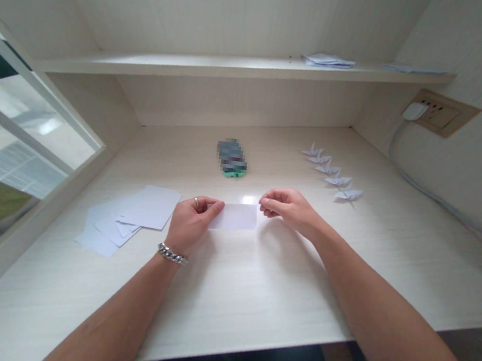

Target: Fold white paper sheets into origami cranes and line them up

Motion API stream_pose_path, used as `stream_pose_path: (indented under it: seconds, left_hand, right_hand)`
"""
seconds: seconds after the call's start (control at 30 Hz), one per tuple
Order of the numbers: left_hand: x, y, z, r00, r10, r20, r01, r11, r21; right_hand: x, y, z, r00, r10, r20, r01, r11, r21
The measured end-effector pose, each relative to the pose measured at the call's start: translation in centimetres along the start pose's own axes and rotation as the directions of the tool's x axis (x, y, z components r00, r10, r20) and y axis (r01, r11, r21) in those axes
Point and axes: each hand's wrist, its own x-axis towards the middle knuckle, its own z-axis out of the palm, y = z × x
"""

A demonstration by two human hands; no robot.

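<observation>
A white paper rectangle (236, 216), apparently folded, lies on the tabletop between my two hands. Its left end is pinched between the thumb and fingers of my left hand (192, 218), which wears a ring and a chain bracelet. Just off the paper's upper right corner is my right hand (288, 207), its fingers curled in and nothing visible in them. Loose white paper sheets (150, 204) lie overlapping to the left of my left hand. Beyond my right hand, several folded paper cranes (338, 181) stand in a slanting row.
A pixelated phone-like object (232, 157) with a green edge lies toward the back of the desk (253, 299). Above, a shelf (220, 66) carries folded papers (328, 60). On the right wall, a white plug (414, 111) sits in a socket, its cable running down along the wall.
</observation>
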Motion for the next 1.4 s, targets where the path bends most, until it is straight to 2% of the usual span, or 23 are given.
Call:
stream_pose_path:
  seconds: [0.07,0.13,0.23,0.33,0.4,0.5,0.63,0.73,0.8,0.93,1.07,1.17,1.23,1.3,1.33,1.4]
  left_hand:
    - [-0.1,0.1,0.2,1.0,-0.012,0.009,0.012,1.0,-0.018]
    - [-0.3,0.3,0.4,0.999,-0.006,0.043,0.005,1.0,0.028]
    - [-0.6,0.6,0.6,0.984,0.023,0.177,-0.051,0.987,0.155]
    - [-0.7,0.8,0.6,0.953,0.047,0.299,-0.106,0.977,0.184]
    - [-0.6,1.0,0.4,0.951,0.046,0.305,-0.103,0.979,0.174]
    - [-0.4,1.2,-0.1,0.964,0.024,0.264,-0.056,0.992,0.114]
    - [-0.1,1.2,-0.4,0.982,-0.018,0.186,0.018,1.0,0.003]
    - [0.0,0.9,-0.2,0.985,-0.046,0.168,0.06,0.995,-0.078]
    - [-0.1,0.6,0.1,0.974,-0.053,0.218,0.08,0.99,-0.113]
    - [-0.5,0.5,0.6,0.951,-0.059,0.303,0.079,0.995,-0.056]
    - [-0.6,0.6,0.7,0.953,-0.076,0.293,0.087,0.996,-0.024]
    - [-0.6,0.7,0.7,0.958,-0.065,0.278,0.077,0.996,-0.035]
    - [-0.6,0.7,0.7,0.962,-0.054,0.269,0.064,0.997,-0.031]
    - [-0.7,0.6,0.6,0.967,-0.06,0.247,0.07,0.997,-0.031]
    - [-0.7,0.6,0.6,0.969,-0.067,0.238,0.078,0.996,-0.04]
    - [-0.6,0.5,0.6,0.969,-0.076,0.234,0.096,0.992,-0.077]
  right_hand:
    - [0.0,0.2,0.8,0.998,-0.024,0.063,0.023,1.0,0.014]
    - [-0.1,0.2,1.6,0.995,-0.083,0.054,0.086,0.995,-0.059]
    - [-0.4,0.0,2.1,0.993,-0.089,0.073,0.098,0.987,-0.131]
    - [-0.6,-0.3,1.8,0.991,-0.074,0.114,0.092,0.982,-0.168]
    - [-0.5,-0.3,1.2,0.994,-0.068,0.083,0.08,0.984,-0.157]
    - [-0.3,-0.4,0.1,0.999,-0.043,-0.028,0.04,0.994,-0.097]
    - [-0.2,-0.4,-0.6,0.994,0.01,-0.108,-0.01,1.0,-0.001]
    - [-0.2,-0.4,-0.4,0.994,0.016,-0.11,-0.013,1.0,0.022]
    - [-0.2,-0.3,-0.2,0.995,0.005,-0.099,-0.003,1.0,0.015]
    - [-0.2,0.0,0.3,0.996,-0.008,-0.089,0.009,1.0,0.011]
    - [0.0,0.3,0.6,0.994,0.023,-0.108,-0.015,0.997,0.075]
    - [0.1,0.5,0.5,0.994,0.027,-0.109,-0.021,0.998,0.061]
    - [0.0,0.4,0.5,0.99,-0.02,-0.141,0.014,0.999,-0.041]
    - [-0.4,0.1,0.7,0.969,-0.163,-0.184,0.116,0.963,-0.243]
    - [-0.7,-0.2,0.9,0.945,-0.282,-0.167,0.209,0.91,-0.357]
    - [-1.3,-0.7,1.6,0.881,-0.473,-0.006,0.394,0.742,-0.543]
